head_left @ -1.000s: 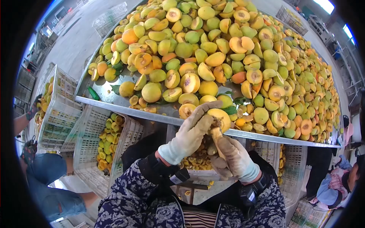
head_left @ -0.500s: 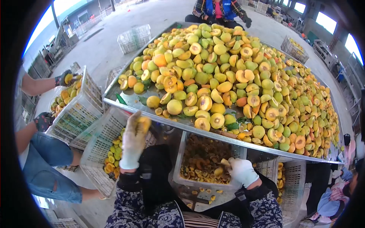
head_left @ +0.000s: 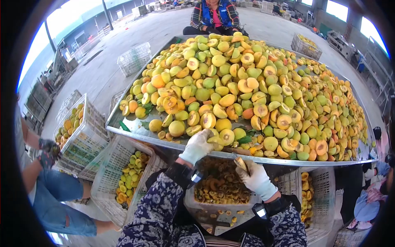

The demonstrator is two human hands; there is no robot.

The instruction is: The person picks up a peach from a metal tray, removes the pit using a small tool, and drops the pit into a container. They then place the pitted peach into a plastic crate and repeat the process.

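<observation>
A metal tray table bears a large heap of halved yellow-green fruit. At its near edge, my left hand, in a white glove, closes its fingers on a fruit half. My right hand, gloved too, grips a small knife by its light handle, just below the table's rim. Under the hands, a bin holds brown pits and scraps.
White crates of fruit stand left and right of the bin. A co-worker in denim shorts is at the left beside another crate. Across the table sits a person in a blue vest. More people are at the lower right.
My left hand has moved from above the left crate to the fruit at the table's edge. My right hand has risen from the bin with the knife. The view has shifted slightly.
</observation>
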